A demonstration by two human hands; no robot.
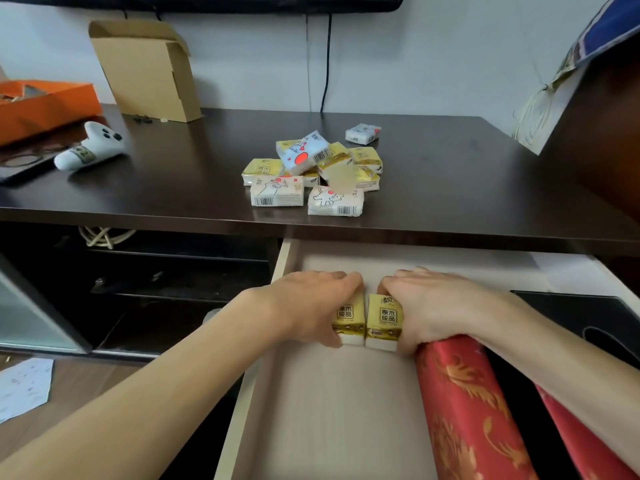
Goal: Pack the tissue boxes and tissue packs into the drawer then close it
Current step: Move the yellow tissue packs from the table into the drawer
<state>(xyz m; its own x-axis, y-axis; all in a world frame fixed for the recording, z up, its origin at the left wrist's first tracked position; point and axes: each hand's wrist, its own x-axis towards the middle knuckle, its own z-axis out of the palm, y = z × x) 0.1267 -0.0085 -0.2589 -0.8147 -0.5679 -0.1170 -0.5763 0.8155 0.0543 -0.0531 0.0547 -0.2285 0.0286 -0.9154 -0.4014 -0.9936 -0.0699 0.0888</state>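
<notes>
Hands: left hand (308, 306) & right hand (426, 306) each clasp a yellow tissue pack (349, 318), (384, 320) near the drawer (332, 410) back. Packs look light, soft, film-slick, so prob best pinched across the short sides w/ gentle pressure.

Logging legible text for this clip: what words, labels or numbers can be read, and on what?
"原木纯品": on the yellow tissue pack under the left hand.
"原木纯品": on the yellow tissue pack under the right hand.
Brand script above it: unreadable.
Barcodes and print on the tissue pile: too small.
Label on the white controller: blurred.
</notes>
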